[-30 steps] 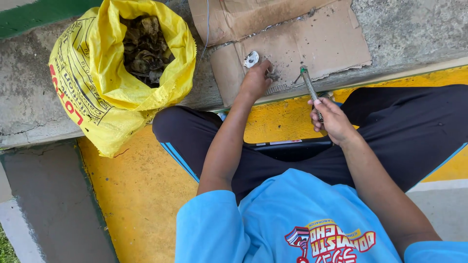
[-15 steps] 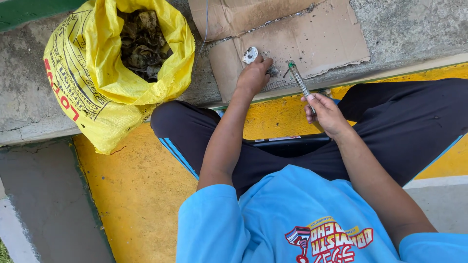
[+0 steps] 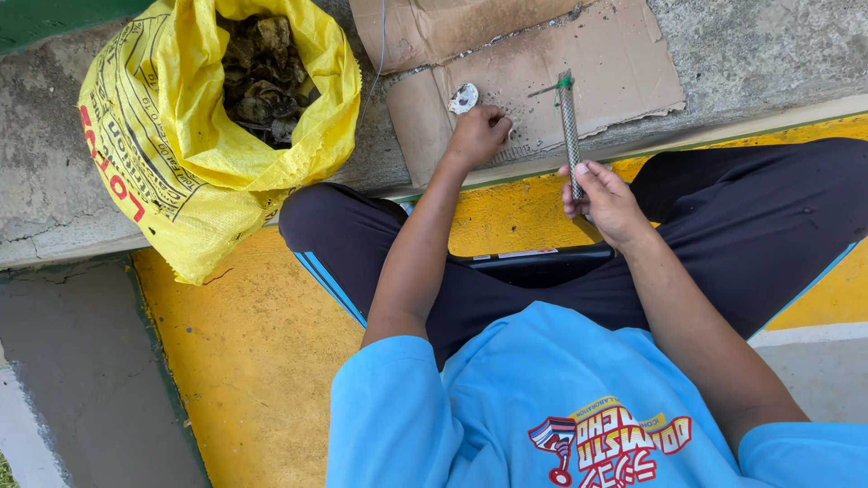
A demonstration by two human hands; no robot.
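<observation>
Torn cardboard [image 3: 624,63] on rough concrete, left hand [image 3: 476,134] curled beside pale shell [image 3: 464,98], right hand [image 3: 604,197] gripping ridged metal rod [image 3: 569,126]

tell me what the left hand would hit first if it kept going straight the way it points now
Probably the pale shell just beyond the left hand, lying on the cardboard. Depth is unclear, so the knuckles may already be brushing the cardboard.
</observation>
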